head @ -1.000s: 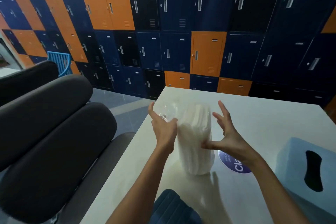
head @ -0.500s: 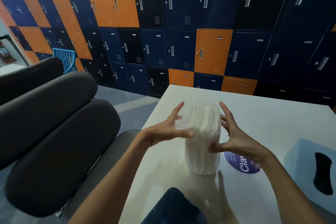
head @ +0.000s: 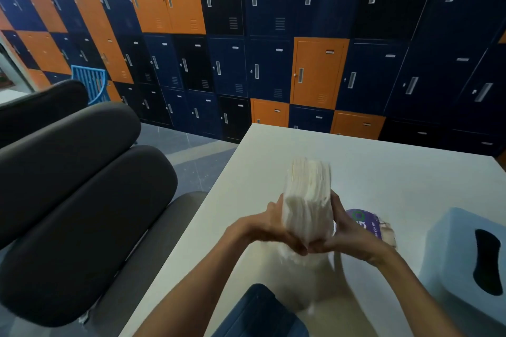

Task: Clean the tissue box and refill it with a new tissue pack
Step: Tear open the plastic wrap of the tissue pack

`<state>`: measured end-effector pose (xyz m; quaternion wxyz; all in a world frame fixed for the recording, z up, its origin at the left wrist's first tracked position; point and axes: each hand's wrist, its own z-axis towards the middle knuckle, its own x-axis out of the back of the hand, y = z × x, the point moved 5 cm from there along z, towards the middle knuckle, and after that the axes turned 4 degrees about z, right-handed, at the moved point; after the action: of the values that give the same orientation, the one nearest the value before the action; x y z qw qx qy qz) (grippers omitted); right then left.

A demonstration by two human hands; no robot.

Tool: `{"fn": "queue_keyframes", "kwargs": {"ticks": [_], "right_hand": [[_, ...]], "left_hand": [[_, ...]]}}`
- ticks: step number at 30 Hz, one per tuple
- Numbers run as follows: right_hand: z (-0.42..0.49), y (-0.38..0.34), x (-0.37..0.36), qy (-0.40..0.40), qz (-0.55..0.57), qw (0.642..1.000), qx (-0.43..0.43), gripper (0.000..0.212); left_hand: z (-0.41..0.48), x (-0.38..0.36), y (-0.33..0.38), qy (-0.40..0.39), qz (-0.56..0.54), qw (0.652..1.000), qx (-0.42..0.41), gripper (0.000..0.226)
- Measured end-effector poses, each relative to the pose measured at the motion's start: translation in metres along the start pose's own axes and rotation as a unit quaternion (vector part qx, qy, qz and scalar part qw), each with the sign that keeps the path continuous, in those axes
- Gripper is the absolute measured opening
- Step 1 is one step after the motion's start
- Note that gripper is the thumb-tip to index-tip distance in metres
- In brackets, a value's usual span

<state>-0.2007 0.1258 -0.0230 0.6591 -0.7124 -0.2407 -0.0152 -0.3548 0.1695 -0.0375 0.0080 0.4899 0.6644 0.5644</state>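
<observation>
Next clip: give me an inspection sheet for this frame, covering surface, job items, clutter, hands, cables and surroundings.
Surface: white table, mostly bare.
Job's things: white tissue stack held upright, blurred; pale blue tissue box at the right edge, slot up.
Clutter: purple printed wrapper behind the right hand; dark blue object at the near edge, unidentifiable.
Hands: left hand and right hand grip the stack's lower sides.
Cables: nothing seen.
Surroundings: orange and navy lockers; dark chairs left.

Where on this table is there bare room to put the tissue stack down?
Free: the table's far half, beyond the tissue stack. Crowded: the near right, where the purple wrapper and tissue box sit, and the near edge by the dark blue item.
</observation>
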Motion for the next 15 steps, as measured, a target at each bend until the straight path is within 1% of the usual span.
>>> {"fn": "queue_keyframes", "kwargs": {"ticks": [2, 5, 9, 10, 12, 14, 15], "right_hand": [[0.0, 0.009, -0.002, -0.001, -0.013, 1.0, -0.015, 0.126], [0.001, 0.01, 0.001, 0.005, 0.01, 1.0, -0.013, 0.113], [0.006, 0.0, 0.004, 0.001, 0.131, 0.991, 0.014, 0.101], [0.007, -0.004, 0.003, -0.008, 0.163, 0.986, 0.022, 0.096], [0.011, -0.017, -0.003, -0.027, 0.206, 0.977, 0.041, 0.083], [0.016, -0.029, -0.008, -0.032, 0.228, 0.972, 0.055, 0.071], [0.019, -0.033, -0.009, -0.028, 0.234, 0.97, 0.055, 0.071]], "left_hand": [[0.003, -0.011, -0.007, -0.001, 0.049, 0.998, 0.029, 0.13], [0.004, -0.006, -0.005, 0.008, 0.058, 0.998, 0.025, 0.128], [-0.004, 0.025, 0.012, 0.052, 0.027, 0.998, -0.018, 0.136], [-0.007, 0.031, 0.02, 0.055, 0.012, 0.997, -0.043, 0.133], [-0.013, 0.041, 0.034, 0.063, -0.017, 0.994, -0.093, 0.12], [-0.019, 0.052, 0.041, 0.084, -0.038, 0.99, -0.111, 0.111], [-0.023, 0.058, 0.042, 0.097, -0.046, 0.988, -0.11, 0.108]]}}
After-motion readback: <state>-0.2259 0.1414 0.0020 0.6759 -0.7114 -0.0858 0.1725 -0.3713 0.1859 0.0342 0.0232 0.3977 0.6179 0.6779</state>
